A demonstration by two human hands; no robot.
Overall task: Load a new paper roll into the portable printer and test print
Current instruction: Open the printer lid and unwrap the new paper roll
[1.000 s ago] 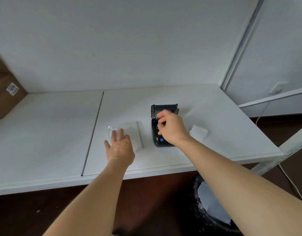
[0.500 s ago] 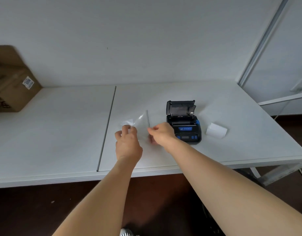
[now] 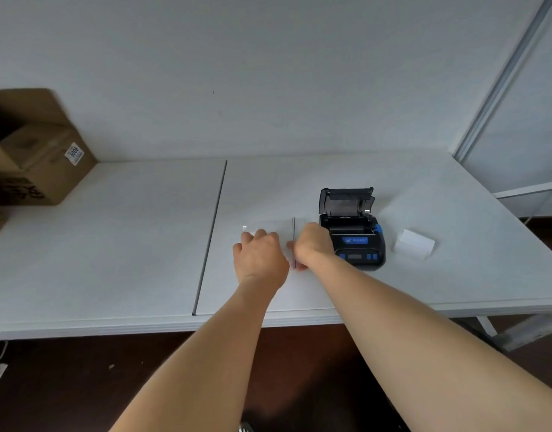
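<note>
Box (image 3: 34, 151) label (image 3: 74, 153): "S006"

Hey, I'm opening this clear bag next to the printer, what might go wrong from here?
1. Both the left hand and right hand are on the clear plastic bag, which is hard to see against the white table; a hard tug might send whatever is inside rolling off.
2. The right hand sits right beside the printer, whose lid stands open; a jerk could knock it.
3. The white paper stack lies near the table's right edge and could get swept off.
</note>
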